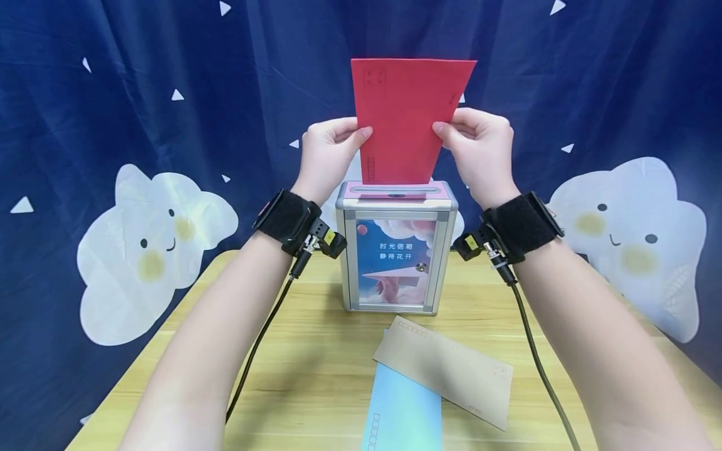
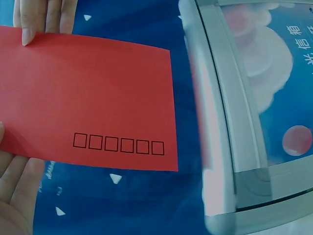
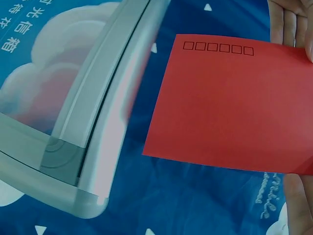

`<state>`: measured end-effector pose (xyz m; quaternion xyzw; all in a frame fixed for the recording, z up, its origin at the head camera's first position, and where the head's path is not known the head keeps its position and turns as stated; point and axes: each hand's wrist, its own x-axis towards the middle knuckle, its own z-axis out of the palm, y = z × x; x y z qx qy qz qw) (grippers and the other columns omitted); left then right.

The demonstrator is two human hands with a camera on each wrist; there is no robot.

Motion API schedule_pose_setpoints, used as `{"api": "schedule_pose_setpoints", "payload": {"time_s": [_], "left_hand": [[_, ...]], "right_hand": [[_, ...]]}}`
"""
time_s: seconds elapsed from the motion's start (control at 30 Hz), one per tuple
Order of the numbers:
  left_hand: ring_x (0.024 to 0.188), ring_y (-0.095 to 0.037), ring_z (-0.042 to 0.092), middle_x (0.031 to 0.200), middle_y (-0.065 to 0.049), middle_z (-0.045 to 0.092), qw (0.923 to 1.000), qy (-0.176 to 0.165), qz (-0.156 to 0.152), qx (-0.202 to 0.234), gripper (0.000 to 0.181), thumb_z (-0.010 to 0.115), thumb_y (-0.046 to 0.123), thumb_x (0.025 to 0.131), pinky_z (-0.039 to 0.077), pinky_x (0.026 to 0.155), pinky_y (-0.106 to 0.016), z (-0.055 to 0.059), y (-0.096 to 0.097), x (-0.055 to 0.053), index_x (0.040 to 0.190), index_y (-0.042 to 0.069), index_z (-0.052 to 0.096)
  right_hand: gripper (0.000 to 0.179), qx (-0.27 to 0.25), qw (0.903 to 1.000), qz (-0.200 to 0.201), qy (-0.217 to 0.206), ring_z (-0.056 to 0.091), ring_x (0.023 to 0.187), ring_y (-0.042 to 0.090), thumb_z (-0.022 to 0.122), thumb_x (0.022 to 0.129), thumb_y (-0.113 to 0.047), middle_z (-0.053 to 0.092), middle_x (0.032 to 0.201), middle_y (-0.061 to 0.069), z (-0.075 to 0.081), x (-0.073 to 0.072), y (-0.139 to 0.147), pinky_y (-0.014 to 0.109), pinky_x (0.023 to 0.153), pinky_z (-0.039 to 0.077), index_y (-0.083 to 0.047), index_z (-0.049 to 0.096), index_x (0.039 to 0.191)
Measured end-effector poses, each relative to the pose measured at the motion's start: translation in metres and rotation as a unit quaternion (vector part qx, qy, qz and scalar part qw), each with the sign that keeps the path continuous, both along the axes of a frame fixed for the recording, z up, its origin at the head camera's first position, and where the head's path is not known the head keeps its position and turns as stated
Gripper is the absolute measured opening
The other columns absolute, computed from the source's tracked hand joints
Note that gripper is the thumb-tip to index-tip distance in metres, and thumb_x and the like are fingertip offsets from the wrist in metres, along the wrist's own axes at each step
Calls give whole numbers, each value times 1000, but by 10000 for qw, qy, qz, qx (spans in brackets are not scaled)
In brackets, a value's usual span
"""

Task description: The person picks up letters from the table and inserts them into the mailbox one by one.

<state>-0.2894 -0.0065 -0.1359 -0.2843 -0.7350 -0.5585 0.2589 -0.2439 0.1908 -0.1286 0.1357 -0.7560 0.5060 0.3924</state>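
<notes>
Metal-framed box (image 1: 397, 250) sits near the middle of the tabletop's (image 1: 299, 351) far edge, door closed, slot (image 1: 395, 189) on top, and I can't tell what's inside. The red envelope (image 1: 408, 119) is up in the air just above it, and the wrist views show a gap between the two. Left hand (image 1: 328, 153) pinches its left side, right hand (image 1: 485, 150) pinches the right, so it's right between them. Closer to the near edge, a brown envelope (image 1: 445, 369) lies partly over a blue one (image 1: 403, 407).
</notes>
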Motion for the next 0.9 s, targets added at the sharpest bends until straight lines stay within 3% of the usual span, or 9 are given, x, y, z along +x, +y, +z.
{"api": "schedule_pose_setpoints", "payload": {"time_s": [0.27,0.9], "left_hand": [[98,-7,61,104,-8,69,9994,-317,81,-64,29,65,20,86,45,90,-24,-8,2,-11,111,6,67],[108,-10,57,114,-7,65,9944,-704,522,-599,34,62,23,89,43,94,-28,-23,9,-20,119,7,63]], "right_hand": [[25,143,9994,-157,-291,65,87,10,66,85,-16,70,97,13,-8,-10,1,25,86,49,-2,69,105],[27,314,9957,-247,-834,65,90,12,63,87,-19,69,100,14,-22,-27,7,26,82,51,-2,68,108]]}}
